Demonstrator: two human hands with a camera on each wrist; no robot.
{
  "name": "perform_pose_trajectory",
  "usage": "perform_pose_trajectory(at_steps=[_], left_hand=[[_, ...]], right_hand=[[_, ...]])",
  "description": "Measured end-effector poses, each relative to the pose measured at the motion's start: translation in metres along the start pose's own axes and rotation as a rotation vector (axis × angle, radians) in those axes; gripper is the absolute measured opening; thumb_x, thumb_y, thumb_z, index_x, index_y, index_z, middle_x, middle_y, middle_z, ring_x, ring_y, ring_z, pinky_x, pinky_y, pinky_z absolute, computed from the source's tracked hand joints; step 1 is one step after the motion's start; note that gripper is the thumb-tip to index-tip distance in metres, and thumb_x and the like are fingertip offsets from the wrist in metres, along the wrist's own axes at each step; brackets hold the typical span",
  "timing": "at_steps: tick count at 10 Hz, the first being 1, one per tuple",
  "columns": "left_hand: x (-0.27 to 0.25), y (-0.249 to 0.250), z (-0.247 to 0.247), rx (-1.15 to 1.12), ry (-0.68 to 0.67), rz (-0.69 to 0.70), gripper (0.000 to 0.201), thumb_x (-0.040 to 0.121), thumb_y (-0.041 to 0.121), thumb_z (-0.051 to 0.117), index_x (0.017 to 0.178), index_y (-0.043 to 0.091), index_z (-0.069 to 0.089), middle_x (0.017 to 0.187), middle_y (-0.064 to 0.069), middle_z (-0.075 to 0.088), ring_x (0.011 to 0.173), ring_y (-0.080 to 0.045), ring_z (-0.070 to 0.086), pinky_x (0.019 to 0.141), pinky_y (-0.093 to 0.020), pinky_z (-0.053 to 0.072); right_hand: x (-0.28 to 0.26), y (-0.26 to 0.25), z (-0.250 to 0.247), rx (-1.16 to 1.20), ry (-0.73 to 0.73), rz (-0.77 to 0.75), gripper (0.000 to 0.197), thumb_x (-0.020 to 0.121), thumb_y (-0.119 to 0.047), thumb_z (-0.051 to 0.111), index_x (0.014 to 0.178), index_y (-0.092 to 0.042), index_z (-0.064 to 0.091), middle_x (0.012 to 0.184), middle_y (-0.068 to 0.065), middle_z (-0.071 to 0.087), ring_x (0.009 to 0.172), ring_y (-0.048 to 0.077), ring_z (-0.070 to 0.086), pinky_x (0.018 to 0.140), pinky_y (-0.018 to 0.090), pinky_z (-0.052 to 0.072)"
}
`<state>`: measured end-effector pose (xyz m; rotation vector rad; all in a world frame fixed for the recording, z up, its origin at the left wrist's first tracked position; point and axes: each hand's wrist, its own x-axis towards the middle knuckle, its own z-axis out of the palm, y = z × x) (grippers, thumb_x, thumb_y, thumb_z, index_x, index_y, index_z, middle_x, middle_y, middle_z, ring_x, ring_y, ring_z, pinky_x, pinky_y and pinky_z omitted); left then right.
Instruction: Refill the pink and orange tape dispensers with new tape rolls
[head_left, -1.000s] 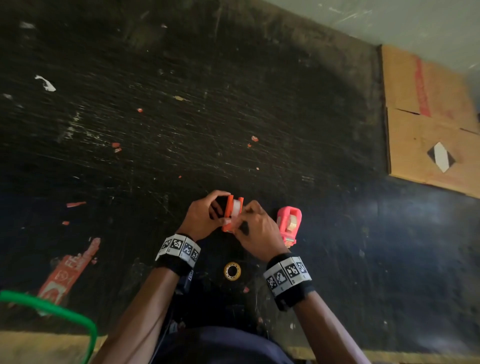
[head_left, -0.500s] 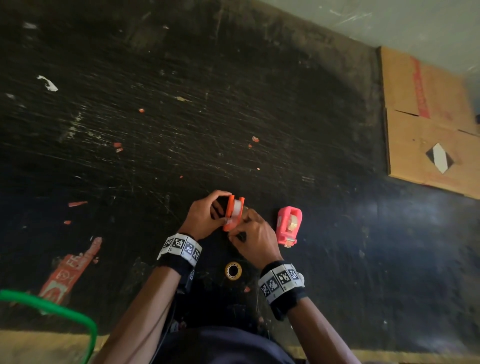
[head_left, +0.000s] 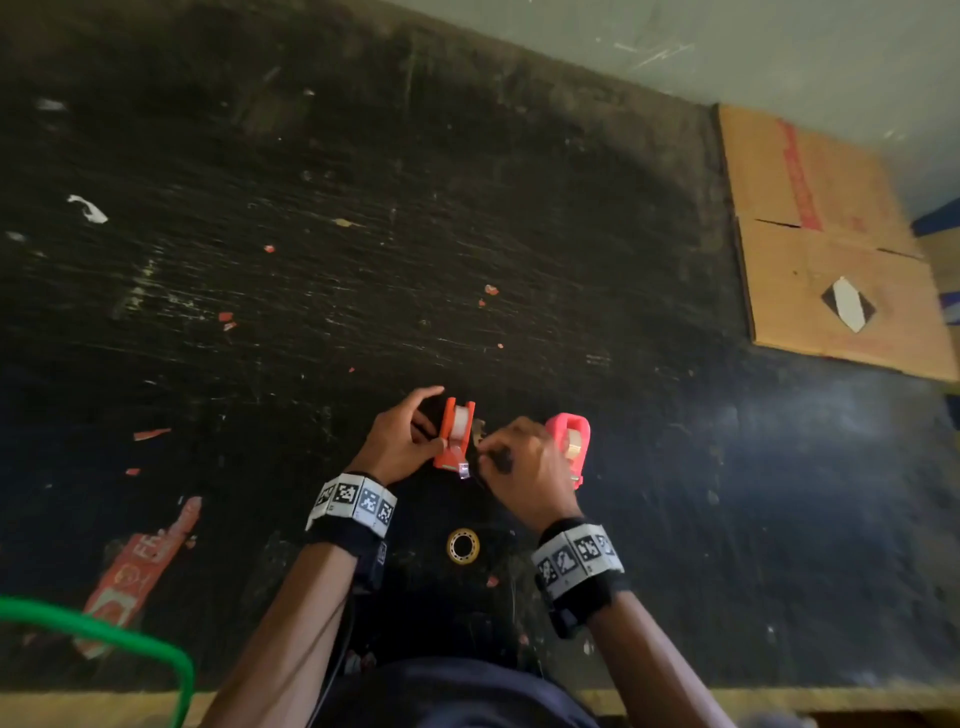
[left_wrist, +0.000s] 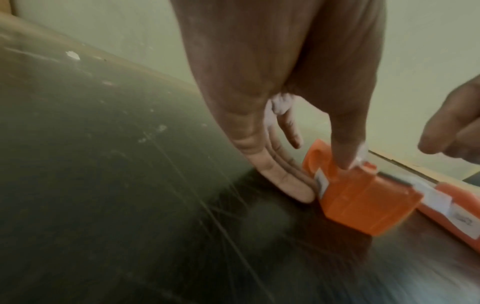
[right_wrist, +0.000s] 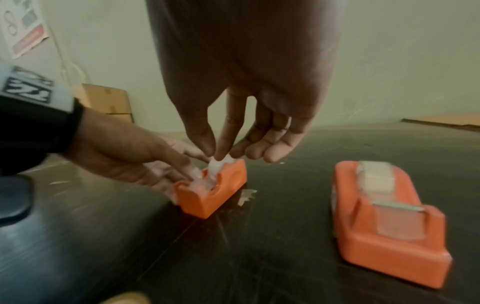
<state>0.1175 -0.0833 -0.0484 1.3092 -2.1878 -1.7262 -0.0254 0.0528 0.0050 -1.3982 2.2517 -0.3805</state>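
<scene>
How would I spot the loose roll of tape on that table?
Start at the dark scratched table and find the person's two wrists near its front edge. Between them lies the loose tape roll, flat on the table. Unlike the orange dispenser and pink dispenser, it's a small yellowish ring.

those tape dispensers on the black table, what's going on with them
A person is loading the orange dispenser. The left hand steadies it on the black table, thumb on top and fingers against its side. The right hand pinches the loose end of the tape above the roll seated in it. The pink dispenser stands just to the right with a roll in it, untouched. A small yellowish roll lies nearer the person.
</scene>
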Motion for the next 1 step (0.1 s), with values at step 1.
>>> perform_pose_trajectory(at_steps=[1], left_hand=[[-0.0026, 0.0093, -0.0054, -0.003, -0.003, -0.074, 0.083, 0.081, 0.017, 0.079, 0.149, 0.035, 0.035, 0.096, 0.003, 0.062, 0.083, -0.009, 0.063, 0.072, -0.019, 0.046]], right_hand=[[0.004, 0.0181, -0.0147, -0.008, 0.252, 0.184, 0.024, 0.082, -0.029, 0.072, 0.105, -0.026, 0.07, 0.109, 0.0, 0.063, 0.105, 0.022, 0.059, 0.083, 0.024, 0.044]])
